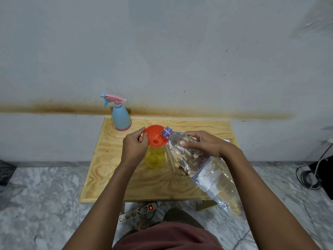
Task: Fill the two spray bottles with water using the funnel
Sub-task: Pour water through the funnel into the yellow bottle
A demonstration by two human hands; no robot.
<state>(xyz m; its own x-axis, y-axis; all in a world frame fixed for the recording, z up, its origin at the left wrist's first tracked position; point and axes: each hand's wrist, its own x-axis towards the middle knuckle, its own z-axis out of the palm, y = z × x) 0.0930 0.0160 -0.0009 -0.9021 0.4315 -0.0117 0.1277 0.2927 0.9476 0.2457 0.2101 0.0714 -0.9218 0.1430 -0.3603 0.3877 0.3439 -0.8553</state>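
step: pour | L hand (135,143) pinches funnel (155,136) rim, funnel in yellow bottle (155,158), frame ctr | R hand (203,144) fingers wrap water bottle (198,163), mouth over funnel | tip slow, hold funnel level

Both forearms (115,186) are bare above a maroon garment (171,237).

A small wooden table (111,177) with a pale plywood top stands on a grey marbled floor (45,195), its far edge against the wall. A blue spray bottle (121,118) with a pink trigger head stands upright at the table's back left corner, and a yellow bottle (155,159) stands upright near the middle of the top, well apart from the blue one. On the floor just under the table's near edge lies a white power strip (137,212) with a lit red switch.
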